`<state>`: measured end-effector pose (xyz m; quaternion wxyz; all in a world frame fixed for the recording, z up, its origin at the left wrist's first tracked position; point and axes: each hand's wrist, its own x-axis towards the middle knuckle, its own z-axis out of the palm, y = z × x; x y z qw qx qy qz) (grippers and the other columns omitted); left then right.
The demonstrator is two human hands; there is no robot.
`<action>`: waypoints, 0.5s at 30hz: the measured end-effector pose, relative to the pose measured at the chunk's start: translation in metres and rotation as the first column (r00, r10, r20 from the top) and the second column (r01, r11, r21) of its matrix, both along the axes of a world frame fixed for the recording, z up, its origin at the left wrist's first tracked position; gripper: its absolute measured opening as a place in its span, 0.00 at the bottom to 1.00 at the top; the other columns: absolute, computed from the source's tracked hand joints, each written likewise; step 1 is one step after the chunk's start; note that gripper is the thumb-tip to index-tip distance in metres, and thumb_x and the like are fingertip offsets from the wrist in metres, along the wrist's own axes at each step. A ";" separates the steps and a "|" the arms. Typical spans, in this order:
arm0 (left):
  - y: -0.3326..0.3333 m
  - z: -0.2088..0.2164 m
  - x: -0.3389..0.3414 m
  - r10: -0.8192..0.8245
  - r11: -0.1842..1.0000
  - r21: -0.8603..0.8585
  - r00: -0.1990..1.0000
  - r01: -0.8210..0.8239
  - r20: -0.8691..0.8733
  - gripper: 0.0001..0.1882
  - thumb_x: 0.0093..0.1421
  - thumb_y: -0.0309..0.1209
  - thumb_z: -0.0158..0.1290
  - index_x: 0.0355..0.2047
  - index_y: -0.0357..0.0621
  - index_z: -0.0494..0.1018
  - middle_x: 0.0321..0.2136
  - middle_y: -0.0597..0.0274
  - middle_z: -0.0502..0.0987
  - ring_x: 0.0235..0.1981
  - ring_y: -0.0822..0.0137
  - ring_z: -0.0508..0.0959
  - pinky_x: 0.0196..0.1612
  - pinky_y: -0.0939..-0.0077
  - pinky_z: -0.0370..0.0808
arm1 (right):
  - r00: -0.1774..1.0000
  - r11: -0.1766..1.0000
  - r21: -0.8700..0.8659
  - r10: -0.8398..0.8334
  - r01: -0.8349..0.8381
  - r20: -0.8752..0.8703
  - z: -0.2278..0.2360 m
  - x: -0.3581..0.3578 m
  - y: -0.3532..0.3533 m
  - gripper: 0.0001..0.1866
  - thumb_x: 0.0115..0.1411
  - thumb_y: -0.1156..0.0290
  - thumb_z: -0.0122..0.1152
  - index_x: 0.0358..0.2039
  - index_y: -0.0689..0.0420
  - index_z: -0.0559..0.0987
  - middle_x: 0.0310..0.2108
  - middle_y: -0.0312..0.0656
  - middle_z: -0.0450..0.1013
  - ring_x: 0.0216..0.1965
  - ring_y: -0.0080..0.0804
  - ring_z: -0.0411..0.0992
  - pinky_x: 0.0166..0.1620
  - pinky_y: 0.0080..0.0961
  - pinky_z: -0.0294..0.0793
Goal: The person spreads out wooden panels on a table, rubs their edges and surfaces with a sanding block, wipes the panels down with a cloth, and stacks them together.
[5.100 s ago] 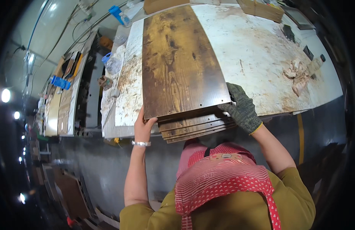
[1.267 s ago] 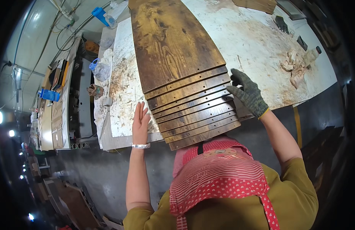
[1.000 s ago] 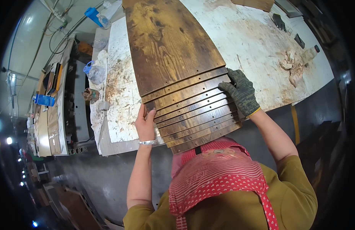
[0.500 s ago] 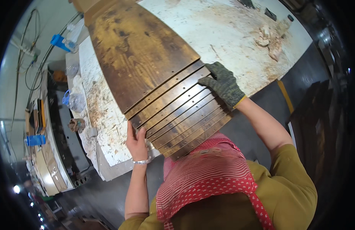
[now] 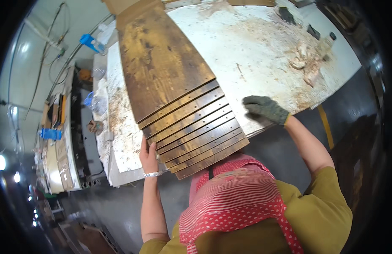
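Note:
A stack of brown wood-grain boards (image 5: 162, 63) rests on the table, its near ends fanned out in steps with small drilled holes along them. My bare left hand (image 5: 148, 160), with a silver bracelet at the wrist, holds the left edge of the fanned boards; part of its fingers is hidden by them. To the right of the stack, apart from it, my right hand (image 5: 265, 110) in a dark grey-green knitted glove hovers low over the table. Its fingers are stretched out and nothing is in them.
The white worktable (image 5: 213, 38) is stained and strewn with scraps. Crumpled pale wrapping (image 5: 306, 63), a bottle (image 5: 327, 44) and a dark cloth (image 5: 286, 16) lie at the far right. Clear plastic bottles and a blue-topped container (image 5: 92, 43) stand left. Cardboard (image 5: 119, 6) sits behind the boards.
My right hand has let go of the boards' right edge and moved off to the right. My left hand stays on the left edge. The near board ends are spread somewhat differently.

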<state>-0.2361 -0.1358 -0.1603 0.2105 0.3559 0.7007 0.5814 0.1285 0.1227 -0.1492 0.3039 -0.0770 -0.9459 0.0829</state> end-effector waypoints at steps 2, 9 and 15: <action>-0.003 -0.011 -0.006 0.028 0.999 0.021 1.000 -0.028 0.010 0.26 0.58 0.24 0.48 0.57 0.29 0.57 0.52 0.54 0.68 0.49 0.70 0.68 0.51 0.80 0.65 | 0.959 0.707 -0.703 -0.249 0.083 -0.137 0.015 0.007 0.006 0.13 0.55 0.67 0.59 0.39 0.57 0.72 0.33 0.42 0.72 0.30 0.31 0.72 0.30 0.24 0.73; -0.010 -0.024 -0.011 0.061 0.995 0.065 0.984 -0.073 0.167 0.24 0.60 0.26 0.47 0.57 0.35 0.60 0.51 0.57 0.69 0.48 0.71 0.71 0.50 0.81 0.67 | 0.831 -0.092 -0.995 -0.556 -0.046 0.013 0.056 0.023 0.026 0.12 0.57 0.62 0.56 0.39 0.53 0.72 0.25 0.36 0.70 0.21 0.23 0.67 0.23 0.22 0.69; -0.055 -0.007 -0.032 0.119 0.991 -0.092 0.973 -0.102 0.199 0.17 0.63 0.38 0.45 0.48 0.43 0.71 0.43 0.64 0.75 0.40 0.76 0.74 0.41 0.83 0.71 | 0.841 -0.086 -0.995 -0.533 0.054 0.091 0.046 0.020 0.045 0.14 0.57 0.65 0.56 0.42 0.56 0.72 0.22 0.37 0.70 0.15 0.24 0.64 0.18 0.23 0.65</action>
